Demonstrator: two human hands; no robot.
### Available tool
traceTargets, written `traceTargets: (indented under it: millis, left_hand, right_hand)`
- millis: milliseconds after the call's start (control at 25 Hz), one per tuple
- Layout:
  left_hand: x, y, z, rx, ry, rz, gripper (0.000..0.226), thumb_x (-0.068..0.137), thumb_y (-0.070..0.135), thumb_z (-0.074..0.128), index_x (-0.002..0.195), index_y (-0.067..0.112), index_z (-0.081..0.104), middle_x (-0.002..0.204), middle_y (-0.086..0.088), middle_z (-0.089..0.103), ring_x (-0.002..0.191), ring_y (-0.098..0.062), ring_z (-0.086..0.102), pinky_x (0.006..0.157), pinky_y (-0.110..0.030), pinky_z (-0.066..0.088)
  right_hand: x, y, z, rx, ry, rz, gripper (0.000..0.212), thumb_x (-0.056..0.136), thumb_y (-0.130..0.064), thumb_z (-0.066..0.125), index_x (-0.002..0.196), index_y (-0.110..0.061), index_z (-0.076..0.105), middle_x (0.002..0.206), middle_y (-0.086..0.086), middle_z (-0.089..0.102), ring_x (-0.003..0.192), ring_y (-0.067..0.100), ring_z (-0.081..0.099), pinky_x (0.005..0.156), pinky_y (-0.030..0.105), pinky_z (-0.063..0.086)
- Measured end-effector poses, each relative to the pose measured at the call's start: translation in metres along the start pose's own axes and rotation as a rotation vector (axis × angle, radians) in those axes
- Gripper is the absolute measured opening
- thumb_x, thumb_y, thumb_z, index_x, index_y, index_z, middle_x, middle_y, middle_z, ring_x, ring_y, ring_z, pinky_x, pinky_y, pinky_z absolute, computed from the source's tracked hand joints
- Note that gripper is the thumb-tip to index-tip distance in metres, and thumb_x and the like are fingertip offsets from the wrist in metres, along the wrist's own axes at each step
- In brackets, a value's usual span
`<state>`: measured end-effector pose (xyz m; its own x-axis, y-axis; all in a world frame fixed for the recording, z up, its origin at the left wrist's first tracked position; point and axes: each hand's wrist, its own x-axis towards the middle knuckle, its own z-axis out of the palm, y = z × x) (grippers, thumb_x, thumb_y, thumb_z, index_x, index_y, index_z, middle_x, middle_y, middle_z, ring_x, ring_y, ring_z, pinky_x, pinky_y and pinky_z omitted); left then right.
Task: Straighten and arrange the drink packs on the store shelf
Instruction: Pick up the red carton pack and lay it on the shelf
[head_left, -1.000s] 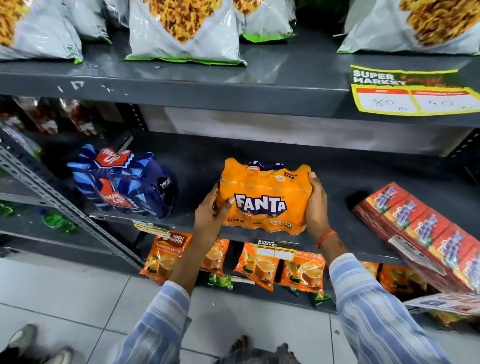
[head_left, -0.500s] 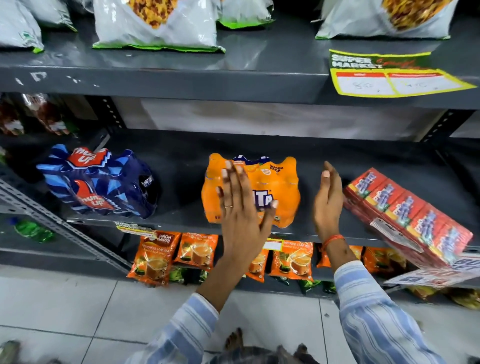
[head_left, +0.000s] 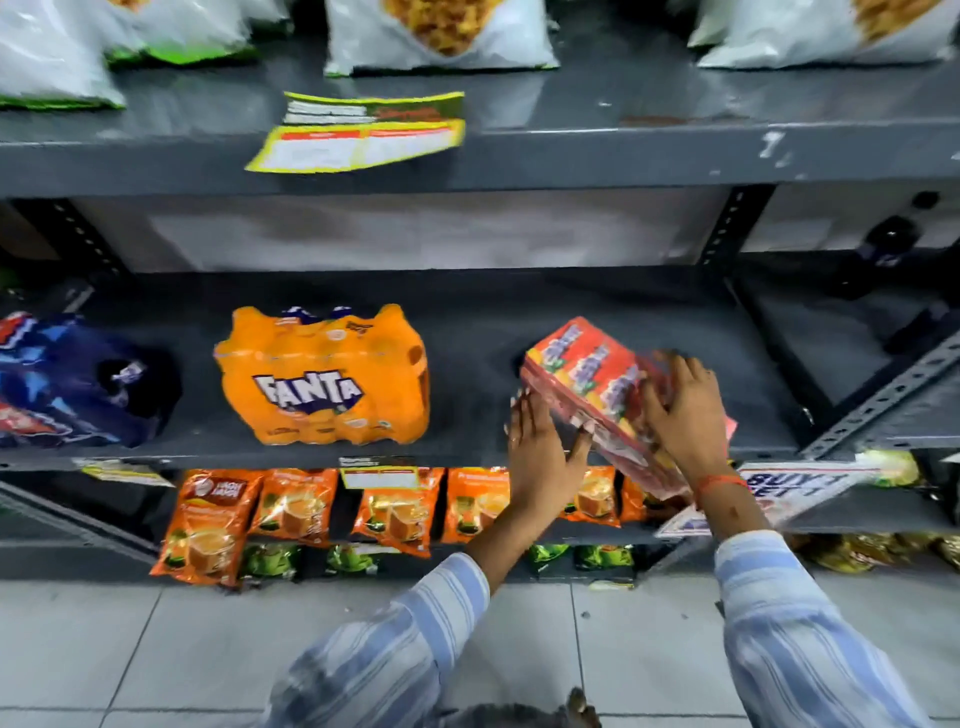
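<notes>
An orange Fanta pack (head_left: 324, 374) stands squarely on the dark middle shelf (head_left: 467, 322), with nobody touching it. A blue Thums Up pack (head_left: 67, 379) lies at the left end of the same shelf. To the right, a red pack of juice cartons (head_left: 587, 374) sits askew, its near end hanging past the shelf's front edge. My left hand (head_left: 540, 447) lies flat against the red pack's left side, fingers spread. My right hand (head_left: 685, 410) grips the pack's top and right side. The image is blurred around the hands.
Snack bags (head_left: 441, 36) line the top shelf, where a yellow price tag (head_left: 363, 132) hangs. Orange tea pouches (head_left: 296, 504) hang below the middle shelf. A "Buy 1 Get 1" sign (head_left: 789, 483) juts out at the right. Grey floor tiles (head_left: 104, 654) lie below.
Both hands let go of the Fanta pack, left it standing on the shelf, and moved right onto the red juice carton pack. The view has shifted right.
</notes>
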<state>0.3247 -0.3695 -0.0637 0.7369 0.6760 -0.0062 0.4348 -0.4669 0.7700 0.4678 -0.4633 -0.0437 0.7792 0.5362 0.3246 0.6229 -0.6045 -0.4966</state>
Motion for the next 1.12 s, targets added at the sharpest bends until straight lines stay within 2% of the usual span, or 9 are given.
traceTargets:
  millis: [120,320,480,560,640,760,880,1040,1120]
  left_hand:
    - [-0.009,0.021,0.046,-0.150,-0.104,-0.205,0.074,0.084,0.048,0.048,0.135,-0.004,0.034,0.143,-0.028,0.038,0.136,-0.040,0.029,0.114,-0.049,0.024]
    - [-0.015,0.047,0.070,-0.277,-0.020,-0.328,0.083,0.069,0.062,0.038,0.131,0.007,0.043,0.134,-0.018,0.051,0.127,-0.035,0.043,0.106,-0.046,0.036]
    - [-0.013,0.067,0.075,-0.376,-0.006,-0.428,0.109,0.054,0.080,0.049,0.137,0.010,0.036,0.137,-0.022,0.044,0.126,-0.037,0.038,0.100,-0.036,0.039]
    - [-0.009,0.080,0.076,-0.408,-0.025,-0.488,0.098,0.066,0.063,0.061,0.141,0.008,0.028,0.140,-0.027,0.034,0.126,-0.041,0.034,0.102,-0.040,0.039]
    - [-0.007,0.087,0.077,-0.451,-0.023,-0.498,0.091,0.070,0.048,0.067,0.142,0.010,0.026,0.137,-0.028,0.038,0.122,-0.041,0.039,0.096,-0.037,0.040]
    - [-0.002,0.092,0.078,-0.463,0.032,-0.428,0.109,0.049,0.060,0.060,0.143,0.017,0.026,0.132,-0.022,0.054,0.121,-0.040,0.050,0.100,-0.042,0.043]
    - [0.014,0.104,0.065,-0.311,-0.004,-0.392,0.092,0.067,0.052,0.067,0.145,0.035,0.020,0.135,-0.020,0.045,0.124,-0.043,0.040,0.105,-0.046,0.035]
    - [0.046,0.118,0.053,0.104,0.001,-0.167,0.073,0.079,0.038,0.067,0.142,0.036,0.030,0.132,-0.021,0.042,0.121,-0.044,0.037,0.101,-0.047,0.035]
    - [0.058,0.114,0.048,0.324,-0.057,-0.013,0.072,0.079,0.036,0.067,0.142,0.029,0.032,0.132,-0.017,0.044,0.121,-0.040,0.039,0.100,-0.047,0.037]
  right_hand:
    - [-0.001,0.044,-0.015,-0.063,-0.118,0.002,0.061,0.079,-0.042,0.031,0.113,0.000,0.061,0.112,0.028,0.064,0.100,0.047,0.058,0.088,0.047,0.045]
    - [0.001,0.061,-0.024,0.043,-0.232,0.031,0.040,0.089,-0.030,0.051,0.122,-0.008,0.058,0.113,0.028,0.067,0.101,0.047,0.061,0.077,0.046,0.049]
    - [0.011,0.065,-0.032,0.172,-0.326,0.134,0.035,0.089,-0.026,0.059,0.123,-0.017,0.061,0.118,0.018,0.068,0.111,0.039,0.061,0.089,0.044,0.049]
    - [0.012,0.069,-0.031,0.243,-0.343,0.194,0.032,0.088,-0.028,0.060,0.119,-0.022,0.063,0.117,0.012,0.070,0.111,0.033,0.062,0.092,0.043,0.050]
    - [0.011,0.075,-0.027,0.368,-0.349,0.228,0.027,0.086,-0.032,0.060,0.111,-0.028,0.068,0.110,0.007,0.073,0.104,0.028,0.066,0.091,0.044,0.052]
    - [0.015,0.085,-0.019,0.710,-0.295,0.392,0.015,0.089,-0.022,0.059,0.098,-0.025,0.070,0.093,0.004,0.074,0.082,0.016,0.070,0.081,0.035,0.058]
    - [0.013,0.088,-0.013,0.864,-0.251,0.500,0.017,0.092,-0.011,0.055,0.100,-0.006,0.068,0.073,-0.003,0.073,0.070,0.010,0.066,0.070,0.029,0.056]
    - [0.022,0.089,-0.003,0.438,-0.280,0.344,0.021,0.088,-0.008,0.054,0.095,-0.004,0.073,0.090,-0.001,0.064,0.095,0.013,0.056,0.074,0.024,0.044]
    - [0.027,0.090,0.000,0.433,-0.331,0.339,0.022,0.086,-0.007,0.055,0.096,-0.004,0.074,0.097,0.007,0.072,0.101,0.019,0.063,0.085,0.034,0.052]
